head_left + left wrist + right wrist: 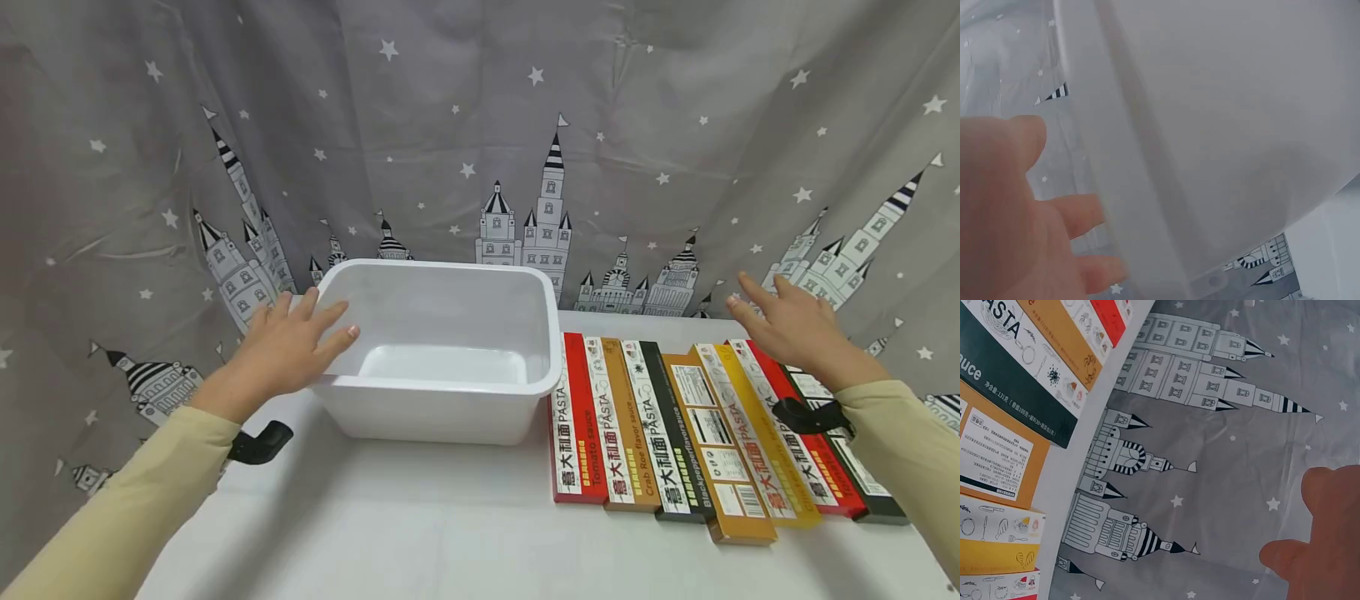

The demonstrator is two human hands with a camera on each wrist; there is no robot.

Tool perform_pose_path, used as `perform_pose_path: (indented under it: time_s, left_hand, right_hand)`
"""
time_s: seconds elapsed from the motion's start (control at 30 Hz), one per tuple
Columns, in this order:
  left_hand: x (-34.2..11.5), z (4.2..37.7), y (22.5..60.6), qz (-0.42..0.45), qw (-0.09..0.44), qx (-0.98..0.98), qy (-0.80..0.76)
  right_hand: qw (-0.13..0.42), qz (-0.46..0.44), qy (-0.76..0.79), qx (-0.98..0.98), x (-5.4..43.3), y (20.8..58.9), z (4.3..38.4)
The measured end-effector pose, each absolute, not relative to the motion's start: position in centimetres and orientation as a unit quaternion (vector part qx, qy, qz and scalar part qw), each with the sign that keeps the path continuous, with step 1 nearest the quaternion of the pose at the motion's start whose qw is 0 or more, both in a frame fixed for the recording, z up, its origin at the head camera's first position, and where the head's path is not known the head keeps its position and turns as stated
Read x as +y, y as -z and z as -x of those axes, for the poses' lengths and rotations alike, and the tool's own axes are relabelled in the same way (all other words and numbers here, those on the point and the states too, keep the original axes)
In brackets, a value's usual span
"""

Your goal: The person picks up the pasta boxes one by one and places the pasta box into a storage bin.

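Observation:
A white plastic tub point(427, 414) stands on the table, its inside bare. My left hand point(288, 346) is at the tub's left rim with its fingers spread; in the left wrist view the fingertips point(1107, 273) are right at the tub's edge point(1129, 187). Over the far end of the pasta boxes at the right, my right hand point(791, 325) hovers with fingers extended and nothing in it. Several boxes lie side by side there: a red tomato sauce box point(585, 417), a black pepper box point(678, 450), a brown box point(731, 467) showing its label side, and a yellow box point(780, 442).
A grey curtain point(420, 125) printed with castles and stars hangs behind the white table point(450, 517). The row of boxes begins close beside the tub's right wall. A black strap point(258, 442) is on the left wrist, and another point(813, 415) on the right.

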State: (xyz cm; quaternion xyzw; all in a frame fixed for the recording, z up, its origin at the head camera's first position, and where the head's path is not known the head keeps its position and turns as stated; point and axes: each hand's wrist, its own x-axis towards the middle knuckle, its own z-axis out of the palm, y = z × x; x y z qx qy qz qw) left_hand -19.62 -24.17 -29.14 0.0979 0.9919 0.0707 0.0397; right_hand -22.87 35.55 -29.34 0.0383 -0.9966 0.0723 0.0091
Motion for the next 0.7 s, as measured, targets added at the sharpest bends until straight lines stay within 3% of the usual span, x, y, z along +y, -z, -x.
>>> perform_pose_path:
  time_s: [0.7]
  left_hand:
    - [-22.9, 15.8, 31.1, -0.123, -0.010, 0.989, -0.079]
  right_hand:
    - [-0.016, -0.034, -0.086, -0.996, 36.5, 29.8, 22.5]
